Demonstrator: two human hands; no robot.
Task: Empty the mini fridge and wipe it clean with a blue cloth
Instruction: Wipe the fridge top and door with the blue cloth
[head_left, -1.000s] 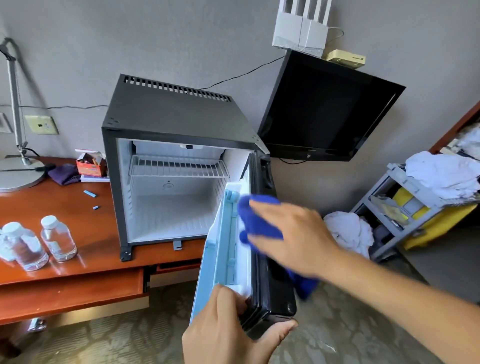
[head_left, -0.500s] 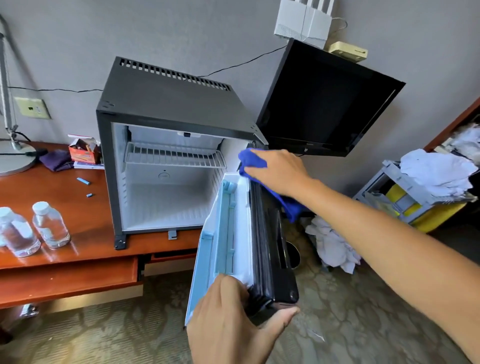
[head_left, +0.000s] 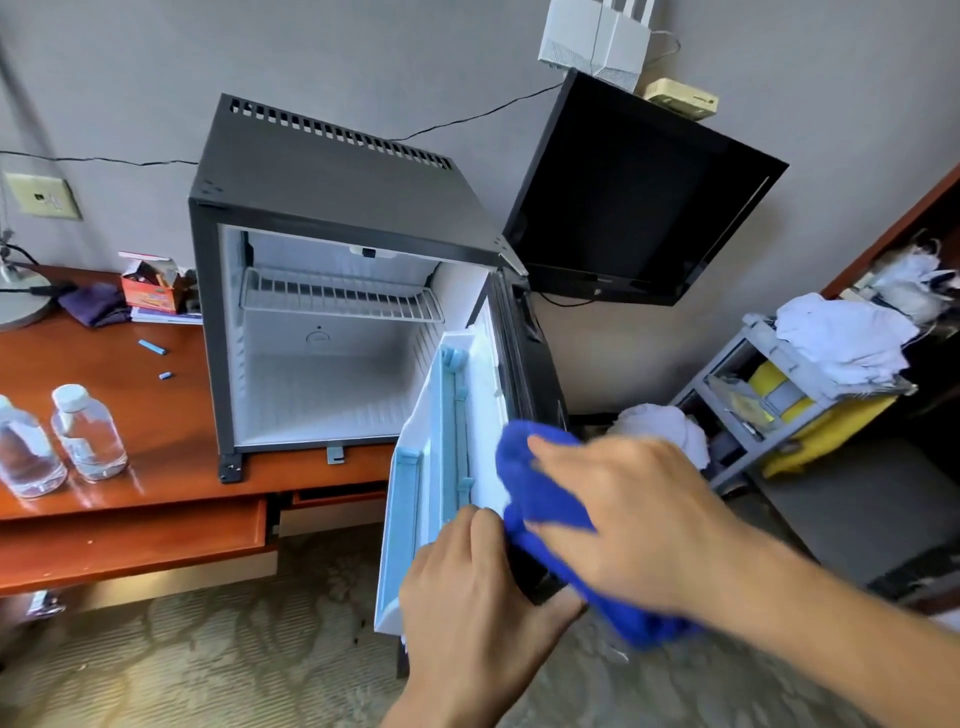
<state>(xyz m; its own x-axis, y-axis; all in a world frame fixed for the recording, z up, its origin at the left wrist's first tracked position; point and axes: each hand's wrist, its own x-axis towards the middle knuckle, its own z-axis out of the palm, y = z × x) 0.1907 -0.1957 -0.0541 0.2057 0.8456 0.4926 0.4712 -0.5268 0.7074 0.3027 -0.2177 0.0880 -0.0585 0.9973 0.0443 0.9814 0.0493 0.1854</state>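
A black mini fridge (head_left: 332, 208) is seen standing on a wooden desk (head_left: 156, 431), its door (head_left: 447, 467) swung wide open toward the near right. The cavity is bare except for a wire shelf (head_left: 340, 299) near the top. The near edge of the door is gripped by the left hand (head_left: 467, 597), fingers curled over the white inner liner and thumb under the black outer face. A blue cloth (head_left: 545, 509) is pressed against the door's upper edge by the right hand (head_left: 634, 514), whose fingers are spread flat on top of it; the cloth is blurred, and its tail hangs below the wrist. Two water bottles (head_left: 62, 439) stand at the left on the desk, well apart from the fridge. A dark television (head_left: 639, 192) is mounted on the far wall to the right, and a housekeeping cart (head_left: 810, 395) piled with white linens (head_left: 841, 338) is seen at the right.
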